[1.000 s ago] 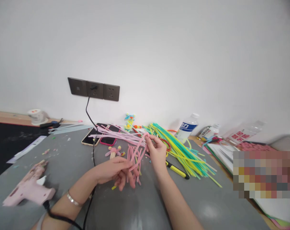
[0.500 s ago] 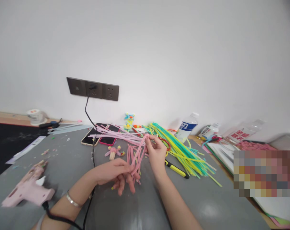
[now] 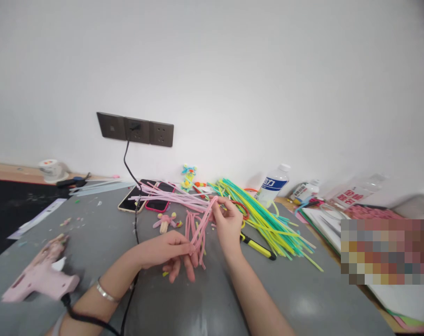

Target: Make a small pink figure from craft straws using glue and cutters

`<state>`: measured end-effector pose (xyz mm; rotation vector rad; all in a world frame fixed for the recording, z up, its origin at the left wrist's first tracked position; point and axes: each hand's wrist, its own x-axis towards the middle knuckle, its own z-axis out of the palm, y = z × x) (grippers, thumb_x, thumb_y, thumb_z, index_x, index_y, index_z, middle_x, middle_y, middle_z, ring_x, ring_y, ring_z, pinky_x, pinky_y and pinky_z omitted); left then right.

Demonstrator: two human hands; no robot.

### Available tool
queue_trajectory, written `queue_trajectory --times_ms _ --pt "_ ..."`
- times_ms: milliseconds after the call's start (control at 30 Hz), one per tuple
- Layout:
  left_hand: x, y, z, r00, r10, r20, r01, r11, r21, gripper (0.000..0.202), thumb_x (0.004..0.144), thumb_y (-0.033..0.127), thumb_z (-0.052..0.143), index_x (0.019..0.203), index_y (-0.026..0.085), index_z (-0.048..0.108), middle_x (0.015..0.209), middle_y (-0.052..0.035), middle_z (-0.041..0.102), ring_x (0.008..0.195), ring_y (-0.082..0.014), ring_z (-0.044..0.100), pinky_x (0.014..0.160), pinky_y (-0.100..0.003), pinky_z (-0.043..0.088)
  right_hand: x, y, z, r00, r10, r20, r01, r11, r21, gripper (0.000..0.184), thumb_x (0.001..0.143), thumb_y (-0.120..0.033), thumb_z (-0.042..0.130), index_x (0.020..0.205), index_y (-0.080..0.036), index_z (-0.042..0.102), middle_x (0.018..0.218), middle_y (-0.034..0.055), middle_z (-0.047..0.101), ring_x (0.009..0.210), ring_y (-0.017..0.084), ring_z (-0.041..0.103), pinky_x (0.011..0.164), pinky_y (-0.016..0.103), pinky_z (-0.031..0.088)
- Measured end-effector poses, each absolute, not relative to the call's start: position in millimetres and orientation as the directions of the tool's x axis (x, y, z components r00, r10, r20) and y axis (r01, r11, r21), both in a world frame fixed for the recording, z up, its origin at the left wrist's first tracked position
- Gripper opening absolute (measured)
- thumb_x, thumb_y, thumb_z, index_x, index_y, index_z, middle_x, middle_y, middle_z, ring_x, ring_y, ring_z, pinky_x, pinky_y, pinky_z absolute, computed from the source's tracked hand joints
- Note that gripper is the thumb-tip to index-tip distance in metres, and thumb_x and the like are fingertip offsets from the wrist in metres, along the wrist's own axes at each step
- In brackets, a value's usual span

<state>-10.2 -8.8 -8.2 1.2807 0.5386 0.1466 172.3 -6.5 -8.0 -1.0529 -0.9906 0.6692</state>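
A pink pipe cleaner (image 3: 204, 219), bent double, stretches between my two hands above the grey tabletop (image 3: 268, 298). My right hand (image 3: 228, 221) pinches its folded upper end, while the fingertips of my left hand (image 3: 173, 254) grip the lower end; the other left fingers are spread. Under and behind it lie more short pink pipe cleaners (image 3: 189, 221). A small pink pipe-cleaner figure (image 3: 165, 223) rests just beyond my left hand. Longer pale pink pipe cleaners (image 3: 177, 199) reach across two phones (image 3: 156, 205) toward my right hand.
Green and yellow pipe cleaners (image 3: 264, 219) and a yellow-black utility knife (image 3: 259, 247) lie right of my hand. A pink glue gun (image 3: 40, 282) sits at left, its black cord (image 3: 137, 224) running past my left forearm. A bottle (image 3: 273, 184) stands by the wall.
Almost nothing differs. My hands keep hold of the doubled pink pipe cleaner, and the left fingers have shifted very slightly.
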Motion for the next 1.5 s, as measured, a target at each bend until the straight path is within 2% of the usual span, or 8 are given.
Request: queue_trajectory --times_ms 167,300,533,667,767,967,1167,1500 --pt "-10 -10 -6 0.865 0.400 -0.302 0.190 0.295 0.936 0.042 0.090 0.055 0.051 0.076 0.015 0.055 0.069 -0.0075 0.075 0.032 -0.0053 0.047 0.033 -0.019 0.023 173 -6 -7 0.434 0.826 0.361 0.015 0.393 -0.919 0.022 0.077 -0.042 0.071 0.080 -0.021 0.066 0.086 0.0038 0.069 0.045 0.010 0.048 0.044 0.025 0.040" --pt "-8 -12 -3 0.832 0.467 -0.298 0.175 0.289 0.941 0.043 0.088 0.058 0.051 0.074 0.018 0.049 0.063 -0.0026 0.070 0.032 -0.0052 0.044 0.034 -0.019 0.023 176 -3 -6 0.411 0.850 0.330 -0.055 0.385 -0.921 0.023 0.076 -0.043 0.072 0.082 -0.021 0.067 0.069 -0.0012 0.063 0.044 0.010 0.045 0.042 0.024 0.035" --pt "-5 -8 -8 0.719 0.684 -0.124 -0.078 0.256 0.964 0.039 0.091 0.053 0.051 0.072 0.019 0.045 0.057 0.0015 0.062 0.034 -0.0041 0.036 0.036 -0.019 0.022 171 -5 -3 -0.144 0.988 0.048 -0.315 0.001 -0.949 0.029 0.072 -0.042 0.077 0.085 -0.018 0.068 0.058 -0.0053 0.055 0.047 0.007 0.046 0.045 0.019 0.033" --pt "-3 -8 -6 0.674 0.727 -0.134 -0.084 0.255 0.963 0.040 0.088 0.053 0.054 0.070 0.018 0.045 0.056 0.0012 0.062 0.035 -0.0044 0.039 0.038 -0.019 0.025 164 -10 -3 -0.169 0.985 0.026 -0.407 -0.046 -0.912 0.031 0.068 -0.037 0.081 0.079 -0.022 0.057 0.057 -0.0088 0.054 0.045 0.006 0.045 0.044 0.017 0.031" --pt "-2 -9 -5 0.656 0.741 -0.140 -0.079 0.252 0.965 0.042 0.085 0.055 0.059 0.069 0.017 0.048 0.057 0.0002 0.063 0.038 -0.0052 0.042 0.040 -0.018 0.026 164 -10 -3 -0.227 0.974 -0.013 -0.353 -0.095 -0.931 0.031 0.069 -0.039 0.080 0.088 -0.021 0.064 0.061 -0.0073 0.057 0.045 0.005 0.045 0.046 0.017 0.033" --pt "-5 -7 -8 0.701 0.690 -0.184 -0.047 0.302 0.952 0.049 0.088 0.055 0.055 0.083 0.009 0.069 0.078 -0.0120 0.073 0.054 -0.0111 0.060 0.044 -0.018 0.035 165 -8 -6 -0.239 0.967 0.088 -0.208 0.038 -0.977 0.026 0.072 -0.042 0.077 0.077 -0.018 0.069 0.068 -0.0024 0.063 0.058 0.009 0.053 0.056 0.021 0.042" --pt "-10 -7 -5 0.786 0.566 -0.248 0.011 0.389 0.921 0.049 0.091 0.053 0.052 0.102 0.009 0.071 0.090 -0.0181 0.076 0.063 -0.0141 0.067 0.047 -0.017 0.040 166 -7 -7 -0.227 0.966 0.125 -0.097 0.106 -0.990 0.024 0.073 -0.040 0.077 0.079 -0.018 0.071 0.074 -0.0003 0.066 0.062 0.011 0.055 0.061 0.023 0.044" --pt "-12 -7 -6 0.817 0.532 -0.222 0.026 0.350 0.937 0.045 0.090 0.052 0.054 0.083 0.011 0.072 0.083 -0.0146 0.078 0.058 -0.0123 0.066 0.047 -0.018 0.036 169 -7 -5 -0.283 0.955 0.087 -0.198 0.030 -0.980 0.020 0.071 -0.035 0.080 0.080 -0.018 0.073 0.072 -0.0021 0.066 0.059 0.008 0.054 0.060 0.021 0.045"
